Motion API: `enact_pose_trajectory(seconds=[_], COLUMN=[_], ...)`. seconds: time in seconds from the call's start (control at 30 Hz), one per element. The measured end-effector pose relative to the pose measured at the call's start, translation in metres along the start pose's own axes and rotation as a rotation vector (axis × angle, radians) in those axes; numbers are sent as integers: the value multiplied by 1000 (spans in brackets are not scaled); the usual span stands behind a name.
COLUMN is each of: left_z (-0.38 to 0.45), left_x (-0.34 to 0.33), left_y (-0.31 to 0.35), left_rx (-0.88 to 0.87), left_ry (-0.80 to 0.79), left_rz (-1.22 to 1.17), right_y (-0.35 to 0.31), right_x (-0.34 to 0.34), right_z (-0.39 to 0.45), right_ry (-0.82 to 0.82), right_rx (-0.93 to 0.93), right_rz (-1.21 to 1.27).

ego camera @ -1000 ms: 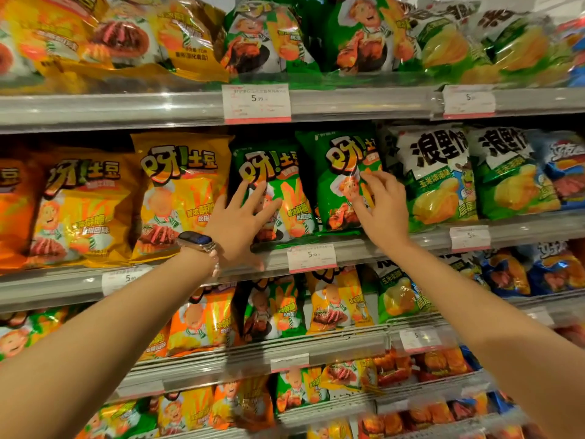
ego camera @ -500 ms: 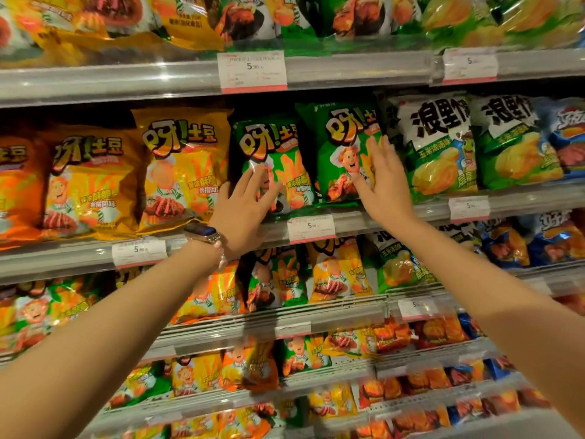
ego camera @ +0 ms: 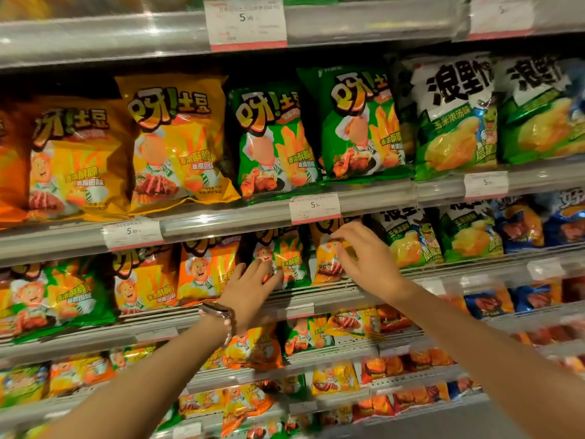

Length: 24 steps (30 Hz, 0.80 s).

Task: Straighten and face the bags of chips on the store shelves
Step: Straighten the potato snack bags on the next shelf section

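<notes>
Green and shiny, the bag (ego camera: 286, 259) I am working on stands on the shelf (ego camera: 316, 294) right between my two hands. My left hand (ego camera: 250, 293) is flat and open, with the fingers laid on the bottom left of that bag, holding nothing. My right hand (ego camera: 364, 258) is half curled in front of the yellow bag (ego camera: 326, 258) just beside it. The fingertips look like they may be pinching its top, but the picture is blurry there, so I cannot tell if it has a hold. I think things could go wrong here. These bags are puffy and slippery, and they stand close to the front edge. If I push too hard with the flat hand, the green bag could tip back or slide into the orange bag (ego camera: 207, 270) to the left of my left hand. If I pull the yellow bag forward too fast, it could slip over the edge and fall onto the rows below my wrists. Squeezing hard could crush the chips inside. My arms also reach past the lower shelves, so a sleeve or wrist could knock those bags crooked.
</notes>
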<state>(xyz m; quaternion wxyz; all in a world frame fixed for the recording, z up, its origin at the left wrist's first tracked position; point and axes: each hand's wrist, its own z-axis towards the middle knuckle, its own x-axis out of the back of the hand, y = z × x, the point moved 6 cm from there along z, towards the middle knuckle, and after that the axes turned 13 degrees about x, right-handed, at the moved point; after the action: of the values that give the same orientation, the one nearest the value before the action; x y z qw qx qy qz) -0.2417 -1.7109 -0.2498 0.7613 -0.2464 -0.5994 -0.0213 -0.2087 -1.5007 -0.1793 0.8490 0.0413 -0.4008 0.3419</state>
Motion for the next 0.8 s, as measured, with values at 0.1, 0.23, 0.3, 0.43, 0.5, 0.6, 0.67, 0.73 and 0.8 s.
enact_pose_trajectory(seconds=[0.1,0.23,0.3,0.43,0.5,0.6,0.67,0.73,0.8], left_z=[16,27,30,32,32,34,34,34,33], left_x=[-27,-46,-54,-66,-70,-71,-70,-69,-70], left_y=[-5,-3,-4,-4,-4,-5,-5,-5,-5], left_rx=[106,164,175,168,168,161,159,162,160], left_ry=[-142,-206,-217,-169,-143,-124,-116,-115,-112], left_rz=[-8,-61,-74,-84,-79,-76,-70,-63,-65], right_y=[26,56,71,96,106,119,126,131,136], right_x=[-29,-53,-60,-70,-76,-83,-88,-92,-95], right_z=[-1,-2,-5,-13,-16,-18,-19,-20,-22], right_ry=[-104,-151,-145,-132,-161,-173,-173,-174,-163], right_rx=[-137,-345,-476,-635,-687,-750,-784,-825,-867], right_rz=[5,-108,-103,3,32,91,134,222,337])
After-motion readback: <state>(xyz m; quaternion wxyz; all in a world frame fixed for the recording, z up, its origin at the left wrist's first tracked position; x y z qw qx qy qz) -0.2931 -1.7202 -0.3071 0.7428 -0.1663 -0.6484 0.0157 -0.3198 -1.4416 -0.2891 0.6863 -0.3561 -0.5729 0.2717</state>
